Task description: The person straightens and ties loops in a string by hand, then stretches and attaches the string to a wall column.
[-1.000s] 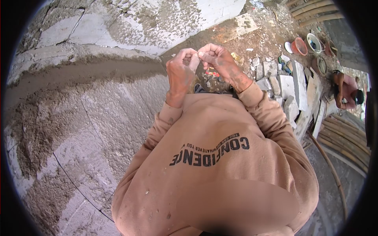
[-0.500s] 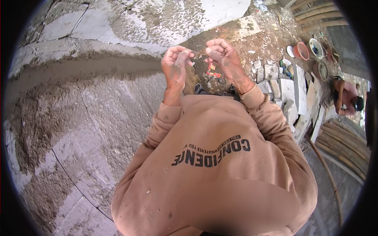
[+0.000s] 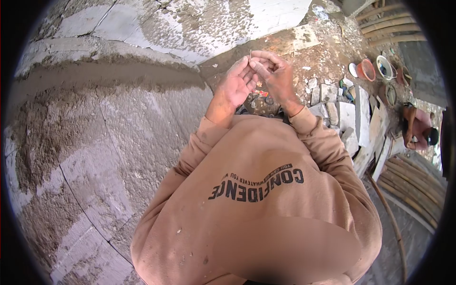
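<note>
My right hand pinches a thin wire between thumb and fingertips; only a short piece of it shows above the fingers. My left hand is turned palm up beside it. Its thumb tip meets the right fingertips at the wire, while its other fingers are half curled. Most of the wire is hidden between the two hands. Both hands are held out in front of my chest, above the littered ground, and have grey dust on them.
A rough block wall with a wet mortar band fills the left. To the right are broken blocks, a red bucket, a white bucket and bamboo poles. Another person crouches at far right.
My left hand has moved right and rolled palm up, closing the gap to my right hand. The wire that spanned between them is now mostly covered by the fingers.
</note>
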Available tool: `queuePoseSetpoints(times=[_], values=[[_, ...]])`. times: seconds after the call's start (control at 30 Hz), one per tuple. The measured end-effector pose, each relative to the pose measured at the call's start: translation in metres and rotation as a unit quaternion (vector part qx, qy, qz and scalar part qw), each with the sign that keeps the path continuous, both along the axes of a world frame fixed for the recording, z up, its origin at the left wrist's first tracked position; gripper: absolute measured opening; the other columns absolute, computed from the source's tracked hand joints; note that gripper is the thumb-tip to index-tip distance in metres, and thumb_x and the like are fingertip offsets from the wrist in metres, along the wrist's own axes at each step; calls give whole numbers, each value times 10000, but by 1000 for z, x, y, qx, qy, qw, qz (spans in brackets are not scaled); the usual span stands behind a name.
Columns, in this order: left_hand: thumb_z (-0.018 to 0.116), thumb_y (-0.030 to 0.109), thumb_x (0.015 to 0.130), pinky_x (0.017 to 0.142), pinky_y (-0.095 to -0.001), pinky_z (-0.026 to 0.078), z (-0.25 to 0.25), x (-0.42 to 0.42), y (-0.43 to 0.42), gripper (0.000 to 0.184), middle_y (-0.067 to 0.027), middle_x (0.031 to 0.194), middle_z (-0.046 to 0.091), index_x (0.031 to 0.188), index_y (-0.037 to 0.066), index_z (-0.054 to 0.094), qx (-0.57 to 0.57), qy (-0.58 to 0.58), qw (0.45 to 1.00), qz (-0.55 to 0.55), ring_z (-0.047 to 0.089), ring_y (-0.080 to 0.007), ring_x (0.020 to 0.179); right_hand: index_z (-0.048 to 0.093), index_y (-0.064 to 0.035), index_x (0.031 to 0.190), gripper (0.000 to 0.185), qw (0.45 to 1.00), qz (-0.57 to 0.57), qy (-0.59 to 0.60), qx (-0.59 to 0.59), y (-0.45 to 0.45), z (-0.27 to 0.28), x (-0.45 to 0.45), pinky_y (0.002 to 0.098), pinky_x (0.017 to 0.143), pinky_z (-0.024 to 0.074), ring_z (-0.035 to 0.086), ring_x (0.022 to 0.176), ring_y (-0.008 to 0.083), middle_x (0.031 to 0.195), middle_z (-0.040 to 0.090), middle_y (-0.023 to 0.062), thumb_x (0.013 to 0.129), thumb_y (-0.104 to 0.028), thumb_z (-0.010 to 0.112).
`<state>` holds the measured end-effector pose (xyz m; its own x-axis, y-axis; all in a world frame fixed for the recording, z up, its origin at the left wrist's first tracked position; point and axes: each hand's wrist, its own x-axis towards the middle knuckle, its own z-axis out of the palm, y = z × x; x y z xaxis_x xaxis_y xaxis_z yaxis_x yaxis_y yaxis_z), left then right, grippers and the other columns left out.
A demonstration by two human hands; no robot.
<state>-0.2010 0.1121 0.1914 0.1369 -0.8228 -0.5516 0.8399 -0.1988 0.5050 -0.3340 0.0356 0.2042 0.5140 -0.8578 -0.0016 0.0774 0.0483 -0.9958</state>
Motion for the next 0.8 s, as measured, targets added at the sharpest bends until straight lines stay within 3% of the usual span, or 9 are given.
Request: queuePoseSetpoints(times=[0.13,0.23,0.33,0.43,0.53,0.63,0.73,0.8], values=[[641,265,1007,986,-331,489,-2,-10,0,266,-17,1198,652,1219,108,611,-57,-27,996,64,610,-154,1119,715,4,1128,207,1000,-16,-17,6,3,-10,1,237,687,521,597,760,58,901,726,42,941,-84,707],[645,218,1004,993,-347,491,3,-9,1,170,-23,1138,658,1131,111,610,-77,-57,988,118,613,-161,1097,675,5,1110,159,975,31,-117,186,4,-14,-2,225,686,492,571,755,57,887,693,15,978,-80,656],[669,216,989,976,-364,496,1,1,5,185,-21,1060,659,1121,106,601,-118,-30,986,112,610,-157,1065,631,-13,1110,125,942,67,-207,255,4,-21,-7,218,684,469,552,743,64,927,658,6,1005,-79,611],[675,191,983,966,-364,510,1,6,9,176,-39,1034,661,1109,93,599,-139,-43,984,99,625,-174,1024,620,-14,1127,139,919,61,-244,304,5,-14,-10,225,680,476,554,734,68,956,628,5,1012,-90,602],[637,171,1006,988,-361,501,4,4,12,104,-23,1002,654,1075,98,609,-124,-33,986,110,623,-186,1036,627,-19,1137,161,928,68,-203,303,6,-10,-14,220,683,470,552,748,58,987,613,6,985,-68,638],[638,162,1004,997,-361,498,-2,7,14,101,-29,990,663,1067,85,626,-149,45,980,126,622,-191,1033,632,-21,1159,239,985,54,-118,111,11,-15,-15,212,698,467,552,767,48,963,604,0,933,-49,704],[641,148,996,1009,-361,494,-3,7,16,107,-29,969,673,1070,71,642,-152,91,972,154,621,-191,1024,656,-21,1150,303,991,97,-53,75,10,-10,-20,219,708,473,556,781,46,942,598,-8,870,-40,771],[635,149,996,990,-365,493,-2,6,16,118,-28,958,678,1083,69,646,-152,93,969,172,615,-198,1022,689,-34,1132,303,994,94,-47,-32,13,-15,-19,238,707,490,566,773,67,938,620,1,846,-50,790]])
